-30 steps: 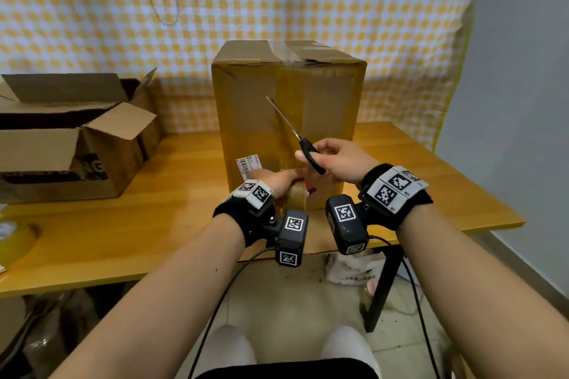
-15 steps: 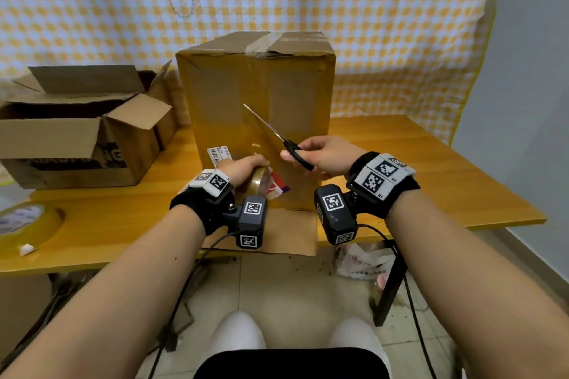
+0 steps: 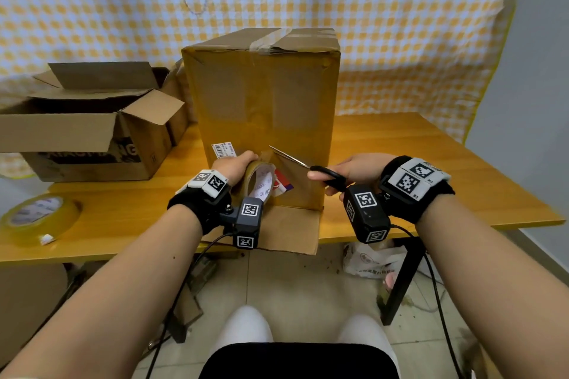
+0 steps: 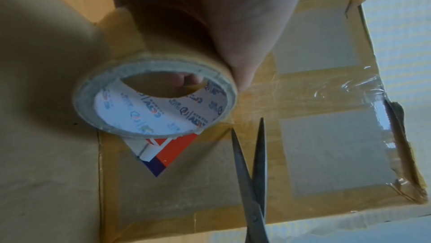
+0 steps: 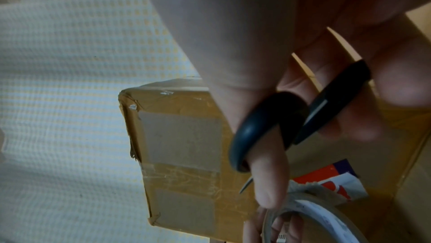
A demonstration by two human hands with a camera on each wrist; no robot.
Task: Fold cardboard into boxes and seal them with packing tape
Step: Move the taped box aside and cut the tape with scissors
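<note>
A tall taped cardboard box (image 3: 264,108) stands on the wooden table (image 3: 400,163), one flap lying flat toward me. My left hand (image 3: 234,166) grips a roll of packing tape (image 3: 257,183) against the box's lower front; the left wrist view shows the roll (image 4: 156,99) with fingers curled round it. My right hand (image 3: 354,168) holds black-handled scissors (image 3: 295,160), thumb through a handle loop (image 5: 263,129). The blades (image 4: 249,164) stand slightly apart, tips just right of the roll, near the tape strip on the box (image 4: 303,99).
An open cardboard box (image 3: 92,129) lies on the table's left side. A second tape roll (image 3: 37,218) sits near the left front edge. A checked cloth hangs behind. A plastic bag (image 3: 369,258) lies on the floor by the black table leg (image 3: 403,280).
The scissors have swung down from pointing up-left to nearly level, tips beside the roll. My left hand has drawn the roll back off the box, so the roll now shows.
</note>
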